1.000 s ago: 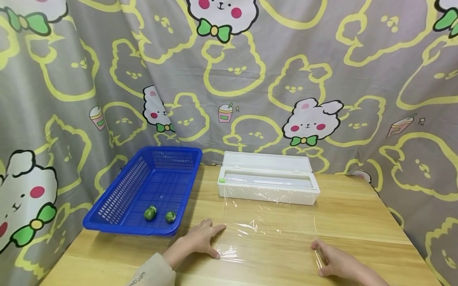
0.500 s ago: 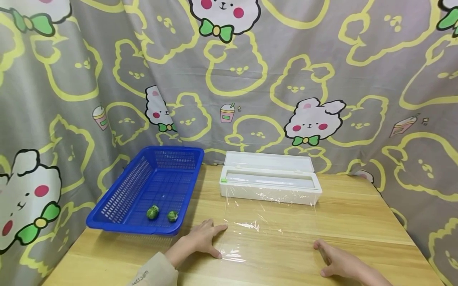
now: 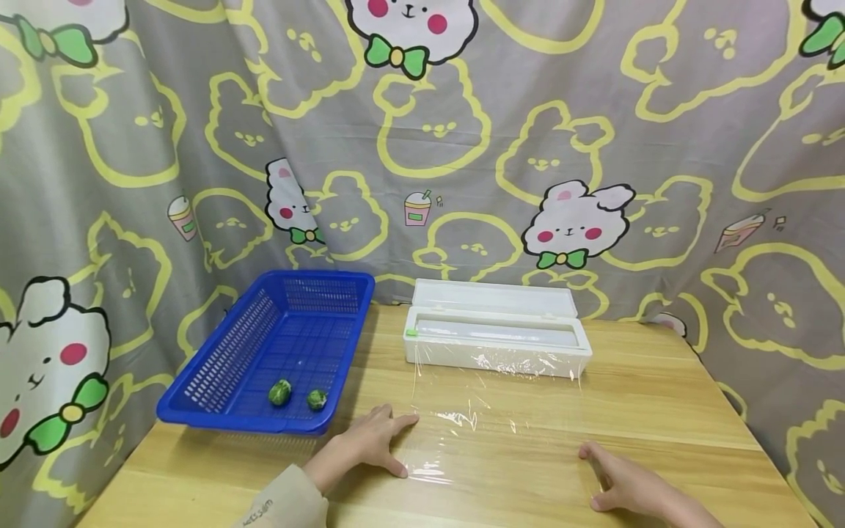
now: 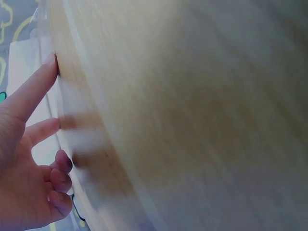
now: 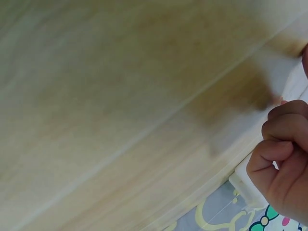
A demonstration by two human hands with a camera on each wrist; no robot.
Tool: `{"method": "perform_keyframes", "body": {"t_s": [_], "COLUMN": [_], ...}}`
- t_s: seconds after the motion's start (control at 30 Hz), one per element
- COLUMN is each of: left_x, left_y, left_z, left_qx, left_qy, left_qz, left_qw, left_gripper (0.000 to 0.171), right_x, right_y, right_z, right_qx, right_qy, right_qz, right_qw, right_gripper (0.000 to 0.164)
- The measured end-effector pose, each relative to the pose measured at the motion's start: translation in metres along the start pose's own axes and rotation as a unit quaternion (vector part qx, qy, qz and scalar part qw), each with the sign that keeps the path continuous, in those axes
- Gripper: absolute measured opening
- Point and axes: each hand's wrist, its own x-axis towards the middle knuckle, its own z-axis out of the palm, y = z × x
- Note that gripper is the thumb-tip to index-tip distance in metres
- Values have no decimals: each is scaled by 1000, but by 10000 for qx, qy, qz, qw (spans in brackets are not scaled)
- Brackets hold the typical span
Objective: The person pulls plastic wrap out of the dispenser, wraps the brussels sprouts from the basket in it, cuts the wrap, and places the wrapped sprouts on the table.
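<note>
Grey cartoon curtain (image 3: 317,125) hangs behind the wooden worktop (image 3: 660,396). On it, the white box (image 3: 462,356) has its long axis from side to side; clear film (image 3: 465,419) stretches from its front towards the person. Before the box, left hand (image 3: 375,440) and right hand (image 3: 620,480) are at opposite film edges, thumb and forefinger spread, other fingers bent.

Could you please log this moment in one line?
left hand: at film, left side; right hand: film's right side; white box: open; blue basket: two green items
</note>
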Motion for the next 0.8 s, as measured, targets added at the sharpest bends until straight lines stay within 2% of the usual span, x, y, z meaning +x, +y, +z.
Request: {"method": "perform_keyframes", "body": {"t_s": [0.17,0.6,0.8], "left_x": [-2,-5,-5], "left_y": [-2,-6,-5], "left_z": [-1,2,2], "left_qx": [4,30,-38], "left_qy": [24,175,55], "left_qz": [91,261,185], "left_qw": [10000,9995,9998], "left_gripper": [87,93,91], "right_x": [-1,-4,-4], "right_y": [0,0,1], "right_z": [1,-2,-1], "right_qx": [-93,168,132], "right_qy": [47,-72,-52], "right_qz": [-74,272,339], "right_qw": [9999,9995,9993], "right_gripper": [65,72,72]}}
